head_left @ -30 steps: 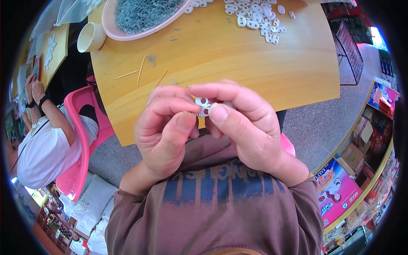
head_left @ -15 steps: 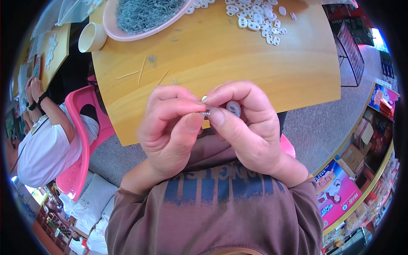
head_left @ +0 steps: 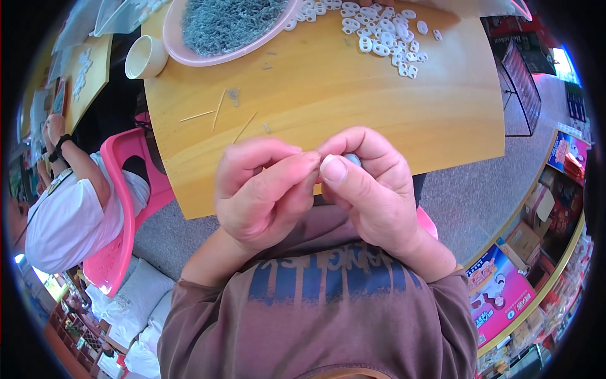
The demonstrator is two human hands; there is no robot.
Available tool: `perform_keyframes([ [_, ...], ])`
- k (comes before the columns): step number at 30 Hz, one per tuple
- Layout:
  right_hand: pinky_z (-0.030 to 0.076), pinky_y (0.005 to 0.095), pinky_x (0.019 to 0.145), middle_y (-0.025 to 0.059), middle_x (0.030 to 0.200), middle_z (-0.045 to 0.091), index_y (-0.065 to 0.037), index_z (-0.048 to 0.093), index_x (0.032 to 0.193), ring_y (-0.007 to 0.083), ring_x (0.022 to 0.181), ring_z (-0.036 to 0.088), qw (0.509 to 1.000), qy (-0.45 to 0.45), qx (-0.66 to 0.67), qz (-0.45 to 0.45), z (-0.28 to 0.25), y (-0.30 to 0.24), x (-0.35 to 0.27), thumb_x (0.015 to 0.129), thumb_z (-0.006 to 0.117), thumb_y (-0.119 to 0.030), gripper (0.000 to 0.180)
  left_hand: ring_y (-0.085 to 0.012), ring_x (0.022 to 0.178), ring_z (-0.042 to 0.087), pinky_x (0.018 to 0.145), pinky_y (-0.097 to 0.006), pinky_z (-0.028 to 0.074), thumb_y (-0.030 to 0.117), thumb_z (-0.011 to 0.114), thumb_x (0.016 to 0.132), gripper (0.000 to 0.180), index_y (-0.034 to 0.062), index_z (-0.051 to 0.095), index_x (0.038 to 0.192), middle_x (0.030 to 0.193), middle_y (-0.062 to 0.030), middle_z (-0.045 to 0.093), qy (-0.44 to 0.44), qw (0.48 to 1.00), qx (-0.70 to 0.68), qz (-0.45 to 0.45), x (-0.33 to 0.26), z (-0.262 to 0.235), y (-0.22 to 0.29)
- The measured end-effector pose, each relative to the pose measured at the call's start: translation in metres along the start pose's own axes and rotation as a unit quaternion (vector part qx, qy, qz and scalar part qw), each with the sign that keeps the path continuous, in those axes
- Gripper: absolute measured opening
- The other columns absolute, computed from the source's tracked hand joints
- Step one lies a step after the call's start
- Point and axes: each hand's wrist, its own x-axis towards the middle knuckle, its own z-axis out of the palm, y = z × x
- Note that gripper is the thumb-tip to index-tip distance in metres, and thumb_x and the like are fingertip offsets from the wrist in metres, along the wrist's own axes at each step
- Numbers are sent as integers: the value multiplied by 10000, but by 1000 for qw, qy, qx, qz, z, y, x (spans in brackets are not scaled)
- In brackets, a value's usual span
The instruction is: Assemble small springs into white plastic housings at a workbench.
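My left hand point(head_left: 262, 189) and my right hand point(head_left: 372, 186) meet fingertip to fingertip above the near edge of a wooden table point(head_left: 379, 107). Between the thumbs and forefingers they pinch a small white plastic piece point(head_left: 352, 159); only a pale sliver of it shows behind my right thumb. Whether a small metal part is held with it cannot be seen. Both hands hover over my lap, close to my brown shirt point(head_left: 322, 316).
A pink bowl point(head_left: 230, 31) of small grey metal parts and a heap of white plastic pieces point(head_left: 379, 31) lie at the table's far side, with a white cup point(head_left: 146, 57) and thin sticks point(head_left: 218, 114). A person in white point(head_left: 69, 208) sits left on a pink chair point(head_left: 123, 221). Boxes point(head_left: 505, 290) stand right.
The white piece, plainly visible a second ago, is now almost hidden as my fingers closed tighter around it. Both hands shifted slightly to the right.
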Motion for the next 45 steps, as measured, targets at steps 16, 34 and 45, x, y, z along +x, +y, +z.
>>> perform_keyframes([
  [16, 369, 166, 568, -15, 729, 498, -1, 499, 863, 29, 637, 423, 980, 19, -162, -118, -7, 8, 4, 858, 502, -116, 115, -56, 695, 502, 604, -165, 412, -23, 539, 781, 194, -40, 530, 973, 924, -65, 486, -92, 894, -284, -336, 9, -4, 10],
  [34, 309, 139, 446, 49, 753, 532, -21, 472, 861, 25, 515, 381, 985, -19, -115, -127, -7, 7, 4, 865, 489, -202, 182, -14, 561, 454, 455, -131, 355, 32, 576, 775, 189, 3, 488, 940, 809, -37, 554, -15, 789, -439, -430, 14, -9, 14],
  [45, 312, 141, 452, 46, 755, 526, -20, 464, 863, 28, 526, 385, 979, -27, -138, -146, -10, 9, 3, 866, 489, -198, 180, -4, 553, 452, 459, -122, 349, 16, 576, 773, 184, 3, 493, 937, 784, -37, 573, -20, 801, -419, -426, 11, -8, 15],
])
